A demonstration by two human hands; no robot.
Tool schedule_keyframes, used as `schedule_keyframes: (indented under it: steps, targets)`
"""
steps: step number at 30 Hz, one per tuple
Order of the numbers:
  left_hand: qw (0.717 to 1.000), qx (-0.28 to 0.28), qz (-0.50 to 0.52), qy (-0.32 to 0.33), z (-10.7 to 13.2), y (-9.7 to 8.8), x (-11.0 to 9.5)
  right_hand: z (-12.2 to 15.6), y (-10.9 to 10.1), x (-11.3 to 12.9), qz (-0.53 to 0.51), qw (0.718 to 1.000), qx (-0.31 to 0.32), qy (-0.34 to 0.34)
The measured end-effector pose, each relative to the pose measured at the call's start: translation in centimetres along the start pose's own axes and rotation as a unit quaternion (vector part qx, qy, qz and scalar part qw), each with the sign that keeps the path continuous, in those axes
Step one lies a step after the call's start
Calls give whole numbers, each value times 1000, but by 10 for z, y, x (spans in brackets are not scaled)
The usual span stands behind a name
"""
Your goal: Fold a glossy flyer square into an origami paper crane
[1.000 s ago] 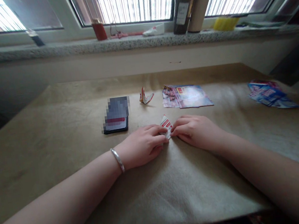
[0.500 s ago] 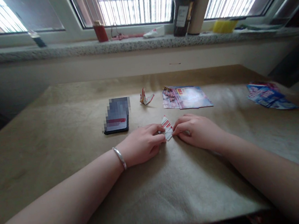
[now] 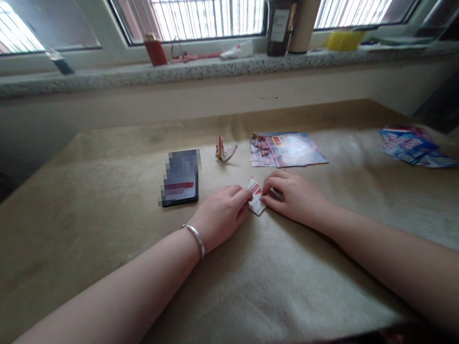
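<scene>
White folded paper (image 3: 257, 202), red-printed and pointed, is pinched by left grip (image 3: 225, 212) and right grip (image 3: 293, 193).

We see tan bench (image 3: 126, 318). On it: phone (image 3: 180, 181); right of phone, folded scrap (image 3: 222, 154); farther right, pale printed sheets (image 3: 299, 151); farthest right, blue sheets (image 3: 413, 148); right of phone, nearer us, red-white paper (image 3: 258, 206).

Pointed white paper (image 3: 257, 205), red-printed, apparently folded
</scene>
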State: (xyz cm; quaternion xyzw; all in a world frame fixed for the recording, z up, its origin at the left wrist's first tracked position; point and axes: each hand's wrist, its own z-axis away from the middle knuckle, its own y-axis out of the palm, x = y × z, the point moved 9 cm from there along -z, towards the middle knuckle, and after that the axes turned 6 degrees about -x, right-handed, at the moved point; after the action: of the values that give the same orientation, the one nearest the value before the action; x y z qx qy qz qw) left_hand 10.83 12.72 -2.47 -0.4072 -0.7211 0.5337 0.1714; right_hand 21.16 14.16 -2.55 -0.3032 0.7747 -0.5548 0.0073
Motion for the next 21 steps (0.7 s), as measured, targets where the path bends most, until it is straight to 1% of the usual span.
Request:
schedule_keyframes:
  steps: [3, 5, 13, 18, 21]
  targets:
    - [998, -19, -25, 49, 1, -3, -6, 0, -1, -3, 15, 1000, -8, 16]
    - [998, -31, -28, 55, 1, -6, -5, 0, -1, -6, 13, 1000, -8, 21]
    - [999, -26, 11, -15, -1, -7, 11, 1, 0, -8, -50, 998, -8, 31]
    - [999, -26, 27, -34, -1, -7, 14, 2, 1, -8, -54, 998, -4, 37]
    - [997, -30, 41, -59, 0, -7, 19, 1, 2, -8, -57, 998, -4, 29]
